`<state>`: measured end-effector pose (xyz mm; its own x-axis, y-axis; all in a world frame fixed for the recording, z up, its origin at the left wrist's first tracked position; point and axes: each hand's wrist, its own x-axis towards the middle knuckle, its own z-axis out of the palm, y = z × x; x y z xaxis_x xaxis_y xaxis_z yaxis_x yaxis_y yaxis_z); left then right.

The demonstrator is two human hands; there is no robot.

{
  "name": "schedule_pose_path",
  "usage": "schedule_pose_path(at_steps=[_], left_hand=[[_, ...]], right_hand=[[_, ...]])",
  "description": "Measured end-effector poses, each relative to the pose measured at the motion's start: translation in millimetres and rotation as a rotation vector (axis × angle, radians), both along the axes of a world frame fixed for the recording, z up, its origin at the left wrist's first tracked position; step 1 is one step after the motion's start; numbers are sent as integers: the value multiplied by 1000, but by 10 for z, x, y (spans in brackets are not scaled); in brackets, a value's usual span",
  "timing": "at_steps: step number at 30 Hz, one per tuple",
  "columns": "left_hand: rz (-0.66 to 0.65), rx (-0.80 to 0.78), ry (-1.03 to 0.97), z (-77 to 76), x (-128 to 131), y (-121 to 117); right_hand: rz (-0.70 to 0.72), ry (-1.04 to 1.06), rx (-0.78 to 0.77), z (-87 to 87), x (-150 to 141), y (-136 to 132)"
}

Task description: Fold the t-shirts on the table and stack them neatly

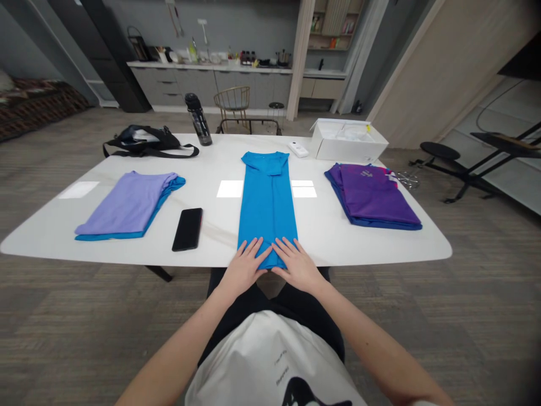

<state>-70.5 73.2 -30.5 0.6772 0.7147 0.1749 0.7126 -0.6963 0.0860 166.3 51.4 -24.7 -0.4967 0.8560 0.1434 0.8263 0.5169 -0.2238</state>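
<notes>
A bright blue shirt (pixel 268 203), folded into a long narrow strip, lies on the white table with its neckline at the far end. On its near left corner rests my left hand (pixel 246 264), palm down with the fingers spread. My right hand (pixel 297 265) lies likewise on the near right corner, fingers apart. Both thumbs point inward along the table's front edge. To the left is a folded lilac shirt (pixel 127 203) on top of a blue one. At the right sits a stack of folded garments with a purple shirt (pixel 369 194) uppermost.
A black phone (pixel 187 229) lies left of the blue shirt. Along the table's (pixel 220 237) far side are a black bag (pixel 143 138), a dark bottle (pixel 198 121), a small white device (pixel 298 149) and an open white box (pixel 349 144). A chair (pixel 233 101) stands beyond.
</notes>
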Motion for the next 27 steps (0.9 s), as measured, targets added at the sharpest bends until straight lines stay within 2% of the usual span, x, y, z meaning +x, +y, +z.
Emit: schedule_pose_path(at_steps=[9, 16, 23, 27], left_hand=[[-56, 20, 18, -49, -94, -146], [-115, -22, -34, 41, -185, -279], [-225, -43, -129, -2, -414, -176], [-252, -79, -203, 27, -465, -129]], right_hand=[[14, -37, 53, -64, 61, -182], [27, -29, 36, -18, 127, -347], [71, -93, -15, 53, 220, -251], [112, -84, -100, 192, 269, -154]])
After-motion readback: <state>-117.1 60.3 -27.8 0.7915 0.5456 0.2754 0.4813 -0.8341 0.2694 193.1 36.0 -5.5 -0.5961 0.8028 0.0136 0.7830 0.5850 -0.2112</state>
